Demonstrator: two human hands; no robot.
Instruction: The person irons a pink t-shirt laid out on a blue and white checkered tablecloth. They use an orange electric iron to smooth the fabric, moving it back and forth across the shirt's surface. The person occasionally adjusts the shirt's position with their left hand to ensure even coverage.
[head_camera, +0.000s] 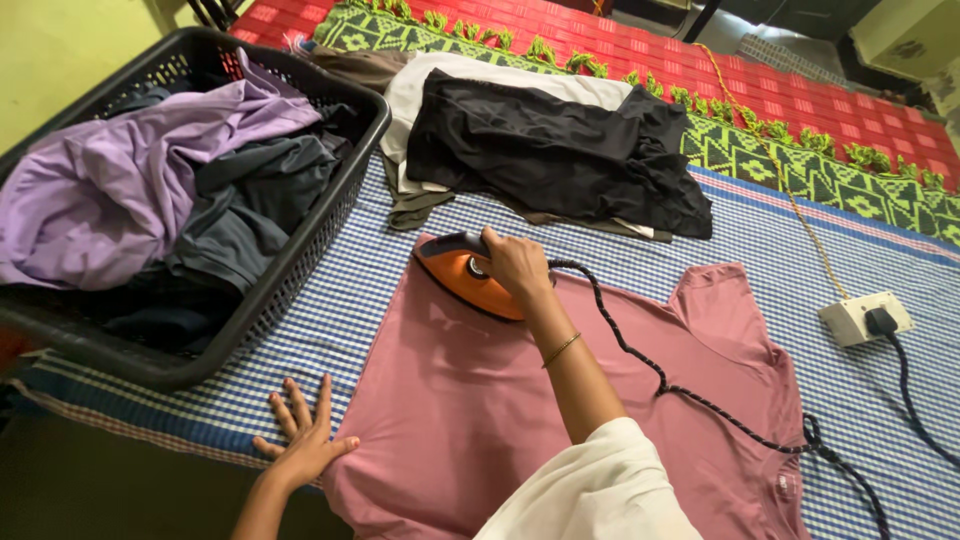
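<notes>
A black plastic laundry basket (300, 262) with latticed walls stands at the left on a blue-and-white checked cloth (790, 250). In it lie a crumpled lilac garment (110, 190) and, just beside it, a dark grey garment (250, 205). Beyond the basket's far corner, a black garment (560, 150) lies flat on top of a white garment (450, 78). Behind them runs a green patterned mat with a tufted fringe (800, 160), and past it a red chequered mat (700, 60). At the right, a white socket box (855, 318) sits on the checked cloth with a black plug (882, 320) in it.

Small white neck label (783, 487) inside pink shirt (470, 400) collar.
</notes>
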